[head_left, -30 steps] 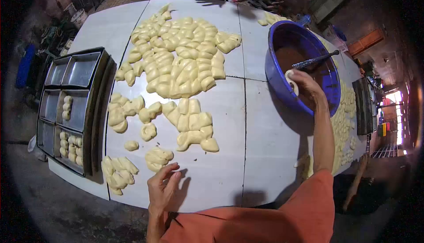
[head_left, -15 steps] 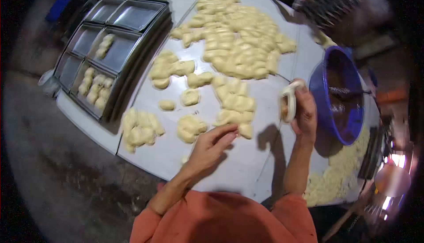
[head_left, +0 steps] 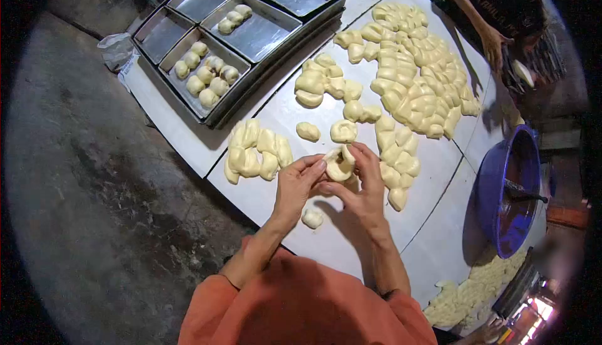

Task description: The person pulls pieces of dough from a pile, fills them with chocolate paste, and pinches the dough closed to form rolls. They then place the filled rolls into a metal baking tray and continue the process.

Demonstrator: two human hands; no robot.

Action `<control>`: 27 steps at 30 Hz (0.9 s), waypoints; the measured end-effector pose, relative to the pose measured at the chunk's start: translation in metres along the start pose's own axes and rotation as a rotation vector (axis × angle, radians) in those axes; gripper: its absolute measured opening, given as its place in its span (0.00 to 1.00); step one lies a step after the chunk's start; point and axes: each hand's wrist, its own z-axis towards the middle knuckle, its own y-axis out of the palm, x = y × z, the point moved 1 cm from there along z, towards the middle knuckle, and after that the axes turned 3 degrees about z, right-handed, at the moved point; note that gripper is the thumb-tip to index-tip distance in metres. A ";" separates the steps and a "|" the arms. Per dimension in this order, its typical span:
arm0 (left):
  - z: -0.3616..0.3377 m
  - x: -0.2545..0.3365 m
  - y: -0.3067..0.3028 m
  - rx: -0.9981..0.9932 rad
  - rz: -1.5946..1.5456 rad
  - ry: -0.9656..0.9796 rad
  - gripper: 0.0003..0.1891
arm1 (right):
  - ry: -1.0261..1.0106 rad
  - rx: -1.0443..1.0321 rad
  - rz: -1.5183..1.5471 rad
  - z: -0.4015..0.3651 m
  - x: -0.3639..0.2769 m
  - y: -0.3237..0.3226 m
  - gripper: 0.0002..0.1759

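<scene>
A flattened piece of pale dough (head_left: 339, 168) is held between both hands over the white table (head_left: 326, 244). My left hand (head_left: 300, 185) pinches its left edge. My right hand (head_left: 364, 185) grips the right edge, thumb below and fingers on top. Whether there is filling inside the piece cannot be made out. Just beyond the hands lie a round dough piece (head_left: 343, 131) and a smaller one (head_left: 307, 132). A small dough lump (head_left: 312, 218) sits below my hands. Dough clusters lie to the left (head_left: 266, 150) and right (head_left: 396, 163).
Dark metal trays (head_left: 269, 22) stand at the upper left, two compartments holding dough balls (head_left: 210, 78). A big dough mass (head_left: 426, 75) covers the upper right. At right is a purple basin (head_left: 492, 188) with a utensil. Another person's hand (head_left: 494, 47) shows at the top right.
My right hand has moved left from beside the basin to meet my left hand, and both now hold dough. The view has shifted, bringing the trays and another person further into sight.
</scene>
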 end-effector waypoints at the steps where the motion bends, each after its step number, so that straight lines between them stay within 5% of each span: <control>1: -0.001 0.001 0.000 0.018 0.005 0.014 0.17 | 0.013 0.024 -0.078 -0.005 -0.005 0.007 0.31; 5: -0.003 -0.009 0.000 0.036 0.135 0.137 0.18 | -0.031 0.093 -0.233 -0.017 0.015 0.020 0.22; 9: -0.005 0.002 0.001 0.001 0.161 0.128 0.19 | -0.021 0.070 -0.057 -0.014 0.018 0.021 0.10; 10: -0.002 0.002 -0.003 -0.032 0.147 0.084 0.19 | 0.394 0.175 0.570 -0.022 0.013 0.032 0.07; 14: -0.001 0.025 -0.015 -0.172 0.193 -0.053 0.17 | 0.644 0.059 0.687 -0.020 -0.009 0.021 0.10; 17: 0.000 0.031 -0.019 -0.168 0.217 -0.083 0.15 | 0.595 -0.005 0.724 -0.031 -0.015 0.020 0.16; 19: 0.004 0.025 -0.027 -0.146 0.191 -0.074 0.15 | 0.025 -0.151 0.055 -0.035 -0.003 0.018 0.24; 27: -0.021 0.022 -0.024 -0.247 0.235 -0.010 0.13 | -0.116 0.211 0.108 -0.050 0.006 0.037 0.13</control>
